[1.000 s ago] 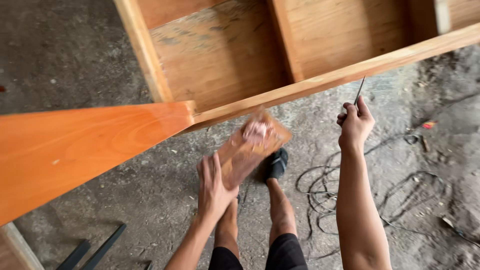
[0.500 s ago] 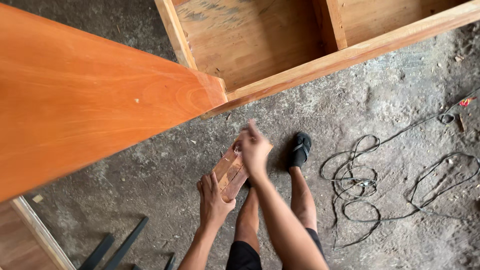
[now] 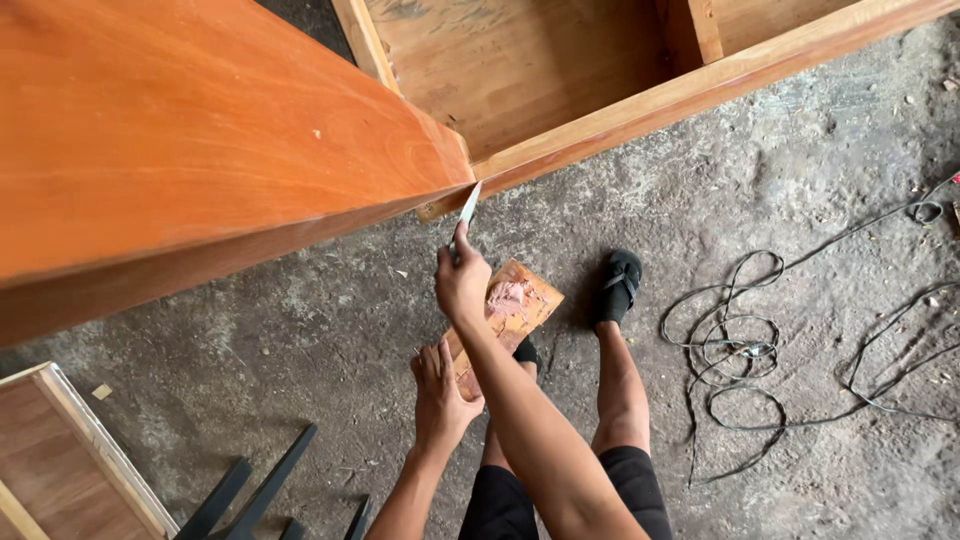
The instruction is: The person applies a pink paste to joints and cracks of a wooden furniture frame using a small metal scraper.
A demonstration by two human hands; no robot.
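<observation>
Right hand [image 3: 462, 285] clamped on a putty knife [image 3: 466, 212], blade tilted up-right toward the wooden frame [image 3: 640, 105]. Left hand [image 3: 440, 395] gripping a small board [image 3: 505, 320] smeared with pinkish filler [image 3: 510, 297].

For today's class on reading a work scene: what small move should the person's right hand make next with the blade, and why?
Probably press the putty knife along the corner joint of the wooden frame. The right hand holds its tip right at the corner where the varnished panel meets the frame, and the left hand holds the small board of pinkish filler just below.
</observation>
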